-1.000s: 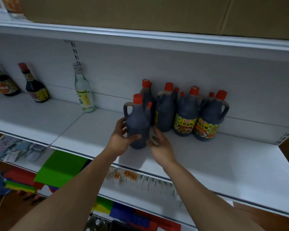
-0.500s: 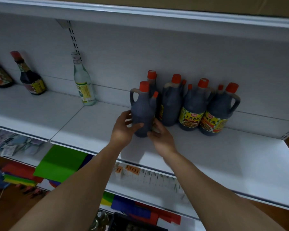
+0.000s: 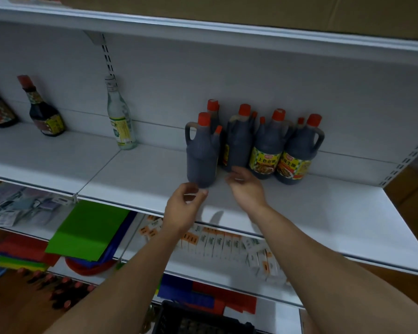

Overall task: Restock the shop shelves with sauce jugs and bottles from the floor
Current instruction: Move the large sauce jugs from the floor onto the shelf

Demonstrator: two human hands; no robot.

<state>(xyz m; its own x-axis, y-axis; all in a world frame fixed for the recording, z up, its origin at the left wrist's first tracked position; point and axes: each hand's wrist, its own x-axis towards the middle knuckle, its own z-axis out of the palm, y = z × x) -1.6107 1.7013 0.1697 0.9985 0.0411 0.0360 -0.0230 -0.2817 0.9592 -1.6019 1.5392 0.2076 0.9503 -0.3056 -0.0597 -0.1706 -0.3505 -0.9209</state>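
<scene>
A dark sauce jug [image 3: 202,155] with an orange cap stands upright on the white shelf [image 3: 299,213], its label turned away. It stands just left of a row of similar dark jugs [image 3: 266,145], two of which show yellow labels. My left hand [image 3: 182,208] hovers a little in front of the jug, fingers loosely curled, holding nothing. My right hand [image 3: 245,186] is just right of the jug's base, fingers relaxed, also free of it.
On the same shelf to the left stand a clear glass bottle [image 3: 120,116] and two dark sauce bottles [image 3: 44,109]. A cardboard box [image 3: 251,10] sits on the shelf above. Lower shelves hold coloured folders [image 3: 87,227] and small boxes [image 3: 217,239]. A black crate [image 3: 203,319] sits below.
Both hands have let go of the front jug and drawn back toward me. The jug now stands on its own next to the row.
</scene>
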